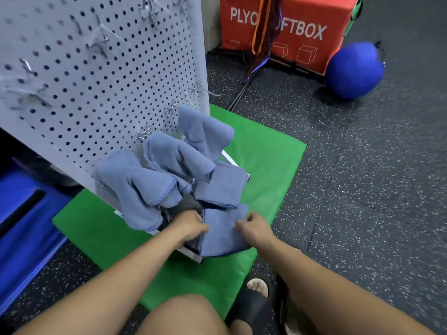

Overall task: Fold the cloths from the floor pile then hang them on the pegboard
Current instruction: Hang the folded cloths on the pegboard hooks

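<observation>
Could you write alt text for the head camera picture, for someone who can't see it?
A left hand and right hand pinch a folded blue-grey cloth over a green floor mat. Several similar cloths hang low on the white pegboard.

A black rubber floor (362, 189) flecked with white is covering the room. A green mat (266, 151) is lying on it. A red plyo soft box (302, 27) is standing at the back, with orange and purple cords (263, 32) hanging before it and a blue ball (354, 70) resting just beside it. A blue pad (24, 226) is lying at the left.
</observation>
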